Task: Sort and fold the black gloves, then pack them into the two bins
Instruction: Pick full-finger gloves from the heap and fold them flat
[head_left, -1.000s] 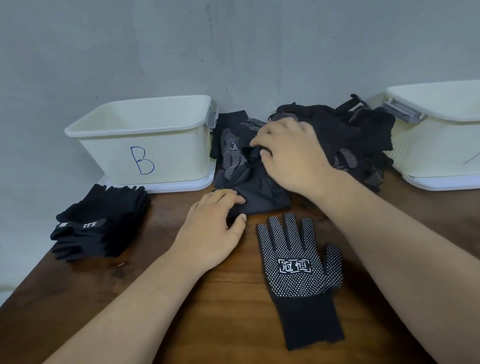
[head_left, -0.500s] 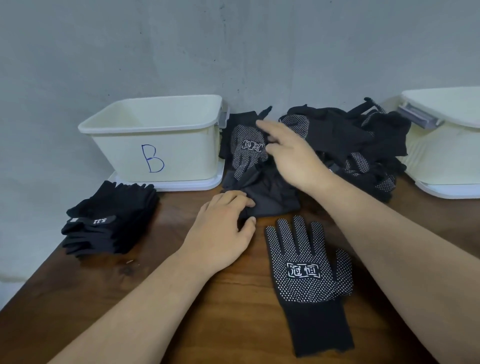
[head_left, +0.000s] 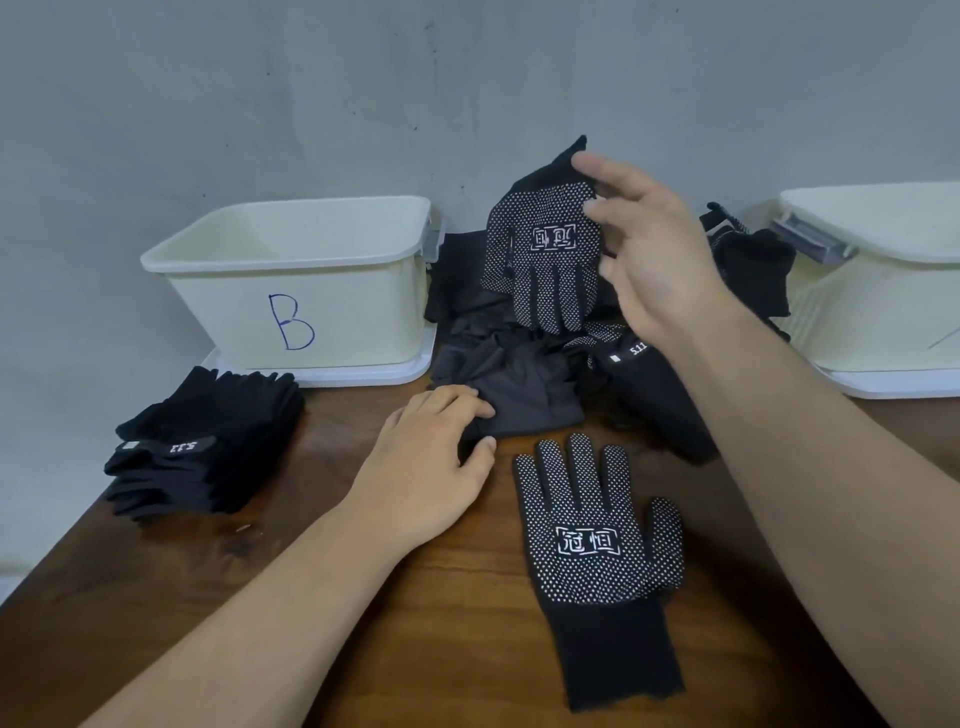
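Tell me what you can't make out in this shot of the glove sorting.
All in the head view:
- Right bin: label cut off by the frame edge.
- Bin B: floor hidden by its front wall.
- Glove pile: count hidden by overlap and by the right hand holding up a dotted glove.
- Left hand: its fingers cover the cloth, so grip or mere press is unclear.
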